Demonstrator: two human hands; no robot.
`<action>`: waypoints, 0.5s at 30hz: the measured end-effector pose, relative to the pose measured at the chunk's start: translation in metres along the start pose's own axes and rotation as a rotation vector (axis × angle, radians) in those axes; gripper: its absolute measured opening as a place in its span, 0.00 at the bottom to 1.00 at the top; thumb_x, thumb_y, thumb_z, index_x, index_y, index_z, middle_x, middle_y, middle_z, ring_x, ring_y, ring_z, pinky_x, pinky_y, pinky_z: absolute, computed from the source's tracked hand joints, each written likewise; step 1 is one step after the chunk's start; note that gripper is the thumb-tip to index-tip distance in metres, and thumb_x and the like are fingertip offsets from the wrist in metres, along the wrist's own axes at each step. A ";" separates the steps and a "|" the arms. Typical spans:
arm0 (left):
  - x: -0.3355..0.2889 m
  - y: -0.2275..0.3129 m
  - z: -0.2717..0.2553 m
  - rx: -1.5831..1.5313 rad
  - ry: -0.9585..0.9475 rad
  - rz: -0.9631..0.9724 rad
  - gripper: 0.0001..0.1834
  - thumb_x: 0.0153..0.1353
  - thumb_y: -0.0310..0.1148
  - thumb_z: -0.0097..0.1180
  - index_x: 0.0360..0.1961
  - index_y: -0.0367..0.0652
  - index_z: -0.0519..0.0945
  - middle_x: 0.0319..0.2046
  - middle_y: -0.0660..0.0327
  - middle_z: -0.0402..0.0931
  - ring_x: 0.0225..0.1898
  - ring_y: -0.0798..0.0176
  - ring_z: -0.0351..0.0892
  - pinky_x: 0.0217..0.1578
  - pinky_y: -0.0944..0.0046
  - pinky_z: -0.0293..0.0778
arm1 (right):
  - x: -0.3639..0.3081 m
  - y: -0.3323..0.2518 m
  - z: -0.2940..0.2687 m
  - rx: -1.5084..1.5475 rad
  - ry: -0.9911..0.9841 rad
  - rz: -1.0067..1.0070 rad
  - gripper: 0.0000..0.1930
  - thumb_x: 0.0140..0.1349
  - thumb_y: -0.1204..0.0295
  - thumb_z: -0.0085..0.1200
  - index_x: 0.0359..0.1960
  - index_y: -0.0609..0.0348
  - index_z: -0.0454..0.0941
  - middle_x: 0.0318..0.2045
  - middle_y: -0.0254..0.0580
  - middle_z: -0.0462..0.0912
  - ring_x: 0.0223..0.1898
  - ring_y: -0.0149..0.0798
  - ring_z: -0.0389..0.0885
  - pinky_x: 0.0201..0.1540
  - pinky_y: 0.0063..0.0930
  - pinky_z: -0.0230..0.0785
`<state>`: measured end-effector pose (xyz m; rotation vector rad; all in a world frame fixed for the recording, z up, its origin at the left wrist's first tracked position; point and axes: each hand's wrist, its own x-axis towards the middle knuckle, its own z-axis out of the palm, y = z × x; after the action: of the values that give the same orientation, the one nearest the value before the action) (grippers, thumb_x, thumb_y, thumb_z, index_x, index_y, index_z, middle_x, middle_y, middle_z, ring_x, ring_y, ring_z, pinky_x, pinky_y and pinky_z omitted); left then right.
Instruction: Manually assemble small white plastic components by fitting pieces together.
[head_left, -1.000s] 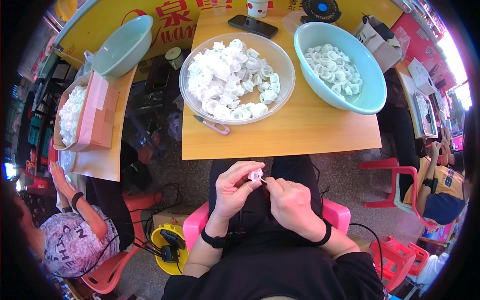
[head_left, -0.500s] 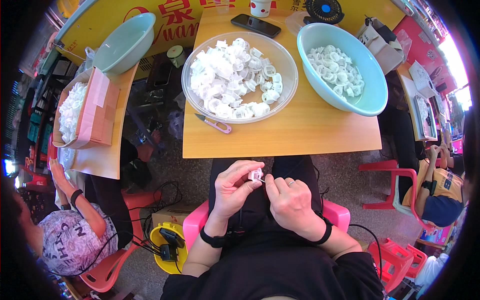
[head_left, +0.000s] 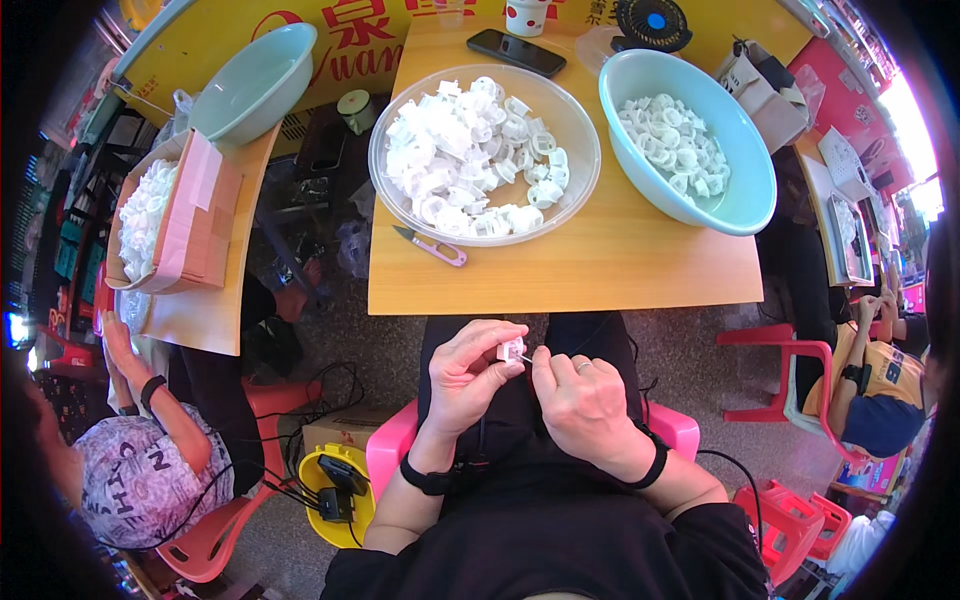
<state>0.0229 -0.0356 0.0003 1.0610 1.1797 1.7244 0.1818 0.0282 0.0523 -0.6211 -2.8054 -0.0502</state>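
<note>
Over my lap, my left hand (head_left: 466, 375) pinches a small white plastic part (head_left: 511, 350) between thumb and fingers. Closed beside it, my right hand (head_left: 588, 402) grips a thin metal rod (head_left: 527, 360) whose tip meets the part's near right side; most of the rod is hidden in the fingers. On the table (head_left: 560, 290) ahead, a clear round tub (head_left: 585, 185) is heaped with similar white parts (head_left: 450, 140). To its right, a light blue basin (head_left: 745, 200) holds more white pieces (head_left: 672, 140). Thread snips (head_left: 440, 250) lie by the table's front left edge.
A phone (head_left: 515, 52), a dotted cup (head_left: 526, 16) and a small black fan (head_left: 650, 22) are at the table's back. On the left table stand a cardboard box (head_left: 205, 245) of white pieces and a pale basin (head_left: 255, 90). Co-workers sit on both sides.
The view has shifted very slightly, so the table's things appear a little further right. Both hands keep nearly the same pose on the part and rod.
</note>
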 end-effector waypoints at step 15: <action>0.000 0.000 -0.002 0.017 -0.030 -0.028 0.21 0.51 0.13 0.62 0.48 0.34 0.80 0.45 0.56 0.77 0.43 0.67 0.77 0.42 0.69 0.75 | 0.008 0.011 -0.010 -0.056 -0.015 -0.086 0.18 0.45 0.71 0.54 0.38 0.69 0.79 0.21 0.37 0.75 0.21 0.32 0.75 0.22 0.25 0.63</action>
<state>0.0210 -0.0363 -0.0006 1.0724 1.1867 1.6746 0.1822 0.0402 0.0634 -0.5155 -2.8531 -0.1413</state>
